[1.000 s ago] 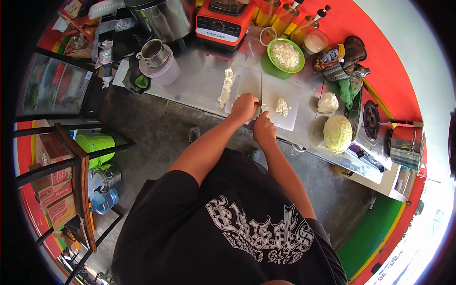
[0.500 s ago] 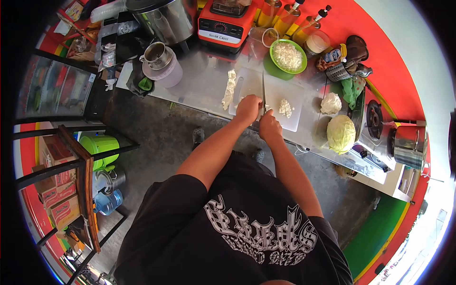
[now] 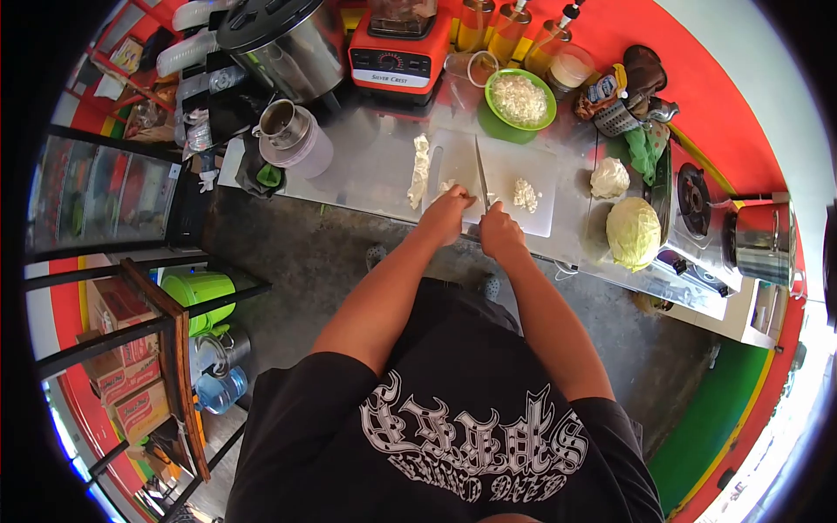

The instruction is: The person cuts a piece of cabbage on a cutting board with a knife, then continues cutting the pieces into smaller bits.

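A white cutting board lies at the counter's front edge. My right hand is closed round the handle of a long knife, whose blade points away over the board. Left of the knife, my left hand is closed at the board's front edge, over small pale pieces; what its fingers hold is too small to name. Chopped white pieces form a small pile right of the blade. Along the board's left side lies a pale, crumpled strip. A green bowl of chopped white pieces stands behind the board.
A pale cabbage and a smaller white ball sit to the right, near the stove. A red blender, bottles and a large metal pot line the back. A lidded bucket stands left.
My left hand has moved a little left, away from the knife, leaving a wider gap between my hands. The whole view has also shifted slightly.
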Motion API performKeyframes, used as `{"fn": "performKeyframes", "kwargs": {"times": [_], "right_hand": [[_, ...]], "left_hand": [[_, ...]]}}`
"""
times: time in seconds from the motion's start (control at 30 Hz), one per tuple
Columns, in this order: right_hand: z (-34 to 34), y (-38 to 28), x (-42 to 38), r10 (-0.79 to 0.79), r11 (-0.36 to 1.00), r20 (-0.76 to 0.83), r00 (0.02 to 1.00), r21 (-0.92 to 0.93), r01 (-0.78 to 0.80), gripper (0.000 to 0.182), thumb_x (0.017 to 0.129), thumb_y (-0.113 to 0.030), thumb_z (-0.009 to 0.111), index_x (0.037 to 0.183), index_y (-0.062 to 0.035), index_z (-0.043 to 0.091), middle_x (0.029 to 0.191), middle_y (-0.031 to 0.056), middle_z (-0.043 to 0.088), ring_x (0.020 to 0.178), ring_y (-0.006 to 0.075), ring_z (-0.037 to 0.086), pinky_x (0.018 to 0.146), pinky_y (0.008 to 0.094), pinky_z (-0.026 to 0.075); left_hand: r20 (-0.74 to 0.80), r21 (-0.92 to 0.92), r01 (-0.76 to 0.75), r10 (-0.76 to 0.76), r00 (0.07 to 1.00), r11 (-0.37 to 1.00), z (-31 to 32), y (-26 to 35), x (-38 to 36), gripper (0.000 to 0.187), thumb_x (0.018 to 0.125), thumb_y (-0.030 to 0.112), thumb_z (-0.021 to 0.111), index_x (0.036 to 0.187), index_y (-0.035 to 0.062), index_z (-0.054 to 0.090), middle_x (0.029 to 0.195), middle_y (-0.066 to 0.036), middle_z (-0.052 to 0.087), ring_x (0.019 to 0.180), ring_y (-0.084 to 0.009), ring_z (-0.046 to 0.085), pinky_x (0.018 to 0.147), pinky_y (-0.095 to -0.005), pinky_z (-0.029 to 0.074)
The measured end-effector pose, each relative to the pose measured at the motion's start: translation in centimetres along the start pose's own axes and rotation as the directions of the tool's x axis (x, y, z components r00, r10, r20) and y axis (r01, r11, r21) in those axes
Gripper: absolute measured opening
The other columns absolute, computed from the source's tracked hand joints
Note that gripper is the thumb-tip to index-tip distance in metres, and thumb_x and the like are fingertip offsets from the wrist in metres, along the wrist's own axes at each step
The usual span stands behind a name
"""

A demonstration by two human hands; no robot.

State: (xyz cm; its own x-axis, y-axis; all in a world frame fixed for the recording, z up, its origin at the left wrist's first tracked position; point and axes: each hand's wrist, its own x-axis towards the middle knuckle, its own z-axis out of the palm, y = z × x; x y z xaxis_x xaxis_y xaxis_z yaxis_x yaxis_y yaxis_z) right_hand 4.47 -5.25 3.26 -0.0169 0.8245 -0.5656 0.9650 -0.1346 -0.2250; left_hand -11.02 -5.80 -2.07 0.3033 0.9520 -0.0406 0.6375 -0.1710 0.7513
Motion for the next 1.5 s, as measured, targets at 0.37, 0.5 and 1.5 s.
{"fn": "performKeyframes", "kwargs": {"times": [0.37, 0.5, 1.5], "right_hand": [[2.6, -0.2, -0.4, 0.055, 0.996, -0.017, 0.998, 0.077, -0.053, 0.032, 0.106, -0.029, 0.049, 0.118, 0.0002, 0.045, 0.114, 0.03, 0.069, 0.112, 0.0472, 0.067, 0.096, 0.0543, 0.053], [1.9, -0.2, 0.0, 0.04, 0.998, -0.041, 0.998, 0.049, -0.038, 0.023, 0.1, -0.012, 0.053, 0.118, -0.0006, 0.043, 0.115, 0.0282, 0.07, 0.112, 0.0424, 0.068, 0.093, 0.0494, 0.056], [0.4, 9.6, -3.3, 0.013, 0.991, -0.133, 0.991, 0.135, 0.006, 0.038, 0.102, -0.038, 0.052, 0.117, -0.0029, 0.05, 0.109, 0.0286, 0.07, 0.105, 0.048, 0.066, 0.091, 0.0574, 0.051]], "left_hand": [[0.111, 0.074, 0.064, -0.071, 0.991, 0.995, -0.1, 0.4, 0.3, 0.061, 0.08, -0.013, 0.058, 0.138, 0.0062, 0.061, 0.136, -0.01, 0.052, 0.117, -0.0342, 0.061, 0.095, -0.0422, 0.053], [0.124, 0.089, 0.104, -0.115, 0.986, 0.991, -0.2, 1.1, 0.1, 0.057, 0.08, -0.012, 0.058, 0.134, 0.0061, 0.064, 0.138, -0.013, 0.053, 0.116, -0.0348, 0.062, 0.095, -0.0421, 0.053], [-0.113, 0.209, 0.008, 0.016, 0.993, 0.978, 1.4, 1.6, 0.8, 0.045, 0.081, -0.008, 0.059, 0.123, 0.0029, 0.069, 0.135, -0.011, 0.062, 0.118, -0.0326, 0.06, 0.105, -0.0412, 0.049]]}}
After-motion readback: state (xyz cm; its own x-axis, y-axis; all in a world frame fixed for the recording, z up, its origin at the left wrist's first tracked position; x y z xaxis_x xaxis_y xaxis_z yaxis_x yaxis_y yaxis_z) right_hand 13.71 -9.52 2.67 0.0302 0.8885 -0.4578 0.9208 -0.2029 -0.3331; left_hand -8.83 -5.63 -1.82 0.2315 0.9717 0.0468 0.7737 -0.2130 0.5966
